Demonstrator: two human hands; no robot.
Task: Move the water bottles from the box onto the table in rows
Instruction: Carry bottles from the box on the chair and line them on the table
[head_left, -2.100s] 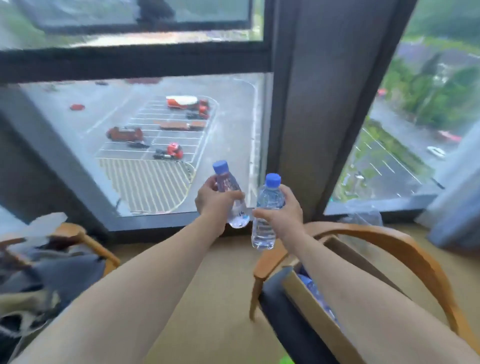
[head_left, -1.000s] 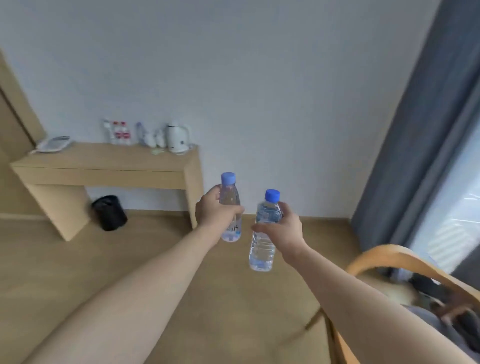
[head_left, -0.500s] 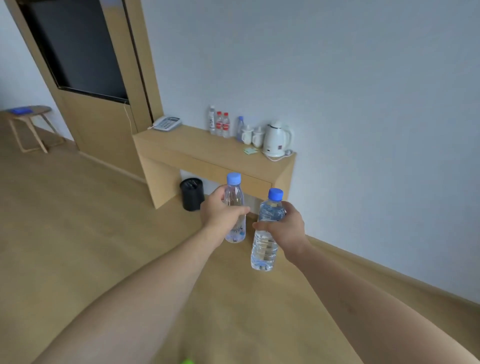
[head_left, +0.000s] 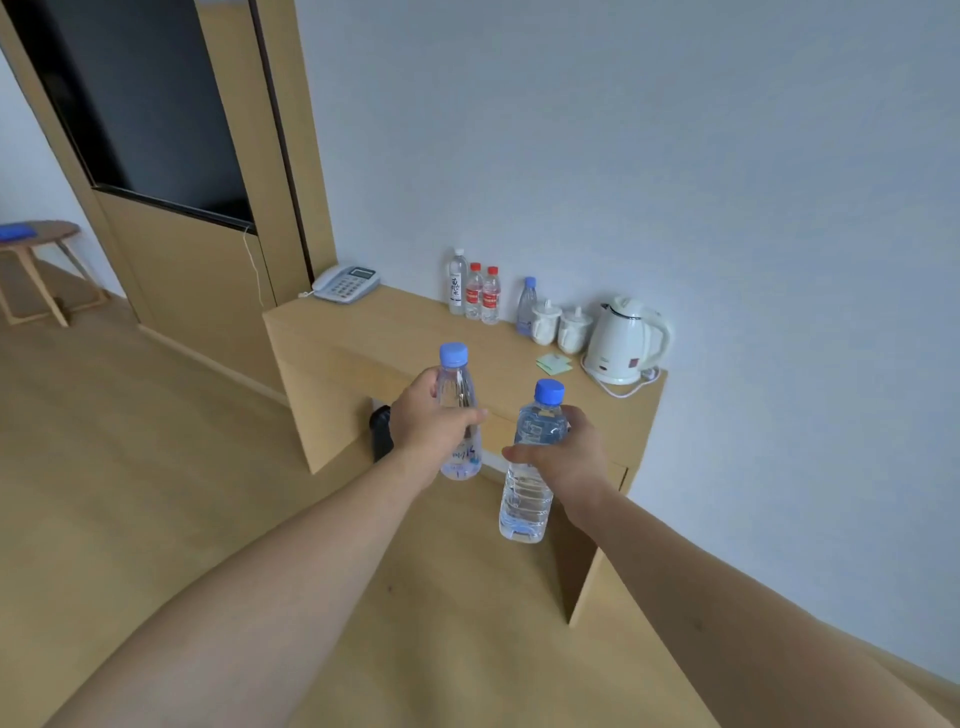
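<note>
A person's left hand (head_left: 434, 418) and right hand (head_left: 563, 457), fingers wrapped round upright water bottles (head_left: 457, 410) (head_left: 530, 467), carry them short of the table (head_left: 395, 332), near edge ahead.

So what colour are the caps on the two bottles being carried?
Blue, both of them: the clear plastic bottle in the left hand and the one in the right hand, seen in the head view.

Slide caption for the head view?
Left hand and right hand each carry a blue-capped clear water bottle toward the light wooden table.
</note>
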